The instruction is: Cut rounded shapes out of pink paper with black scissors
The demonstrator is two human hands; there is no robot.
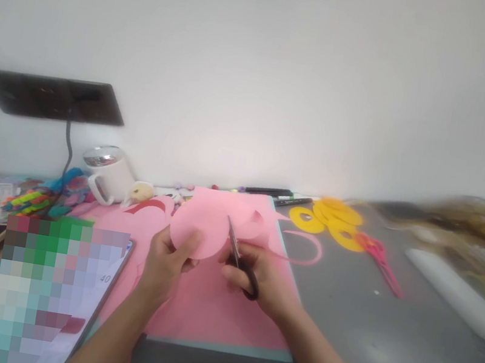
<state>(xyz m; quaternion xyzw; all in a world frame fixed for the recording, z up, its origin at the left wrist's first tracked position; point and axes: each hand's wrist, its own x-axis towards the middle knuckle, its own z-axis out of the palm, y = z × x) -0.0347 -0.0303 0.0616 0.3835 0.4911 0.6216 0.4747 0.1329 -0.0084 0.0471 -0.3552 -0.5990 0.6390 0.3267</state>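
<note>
My left hand (172, 262) pinches a round piece of pink paper (202, 221) at its lower edge, thumb on top. In my right hand (255, 272) is a pair of scissors (237, 254) with dark handles, its blades pointing up at the right edge of the round piece. A curled pink offcut (254, 226) lies just behind the blades. Below both hands is a larger pink sheet (225, 320) on top of a light blue one. Whether the blades touch the paper, I cannot tell.
Yellow paper rings (345, 228) and pink scissors (381, 265) lie to the right, near a white roll (459, 295). A thin pink paper strip (313, 245) curves nearby. A white mug (108, 172) stands back left, behind a tablet (100, 294). Black pens (268, 191) lie along the wall.
</note>
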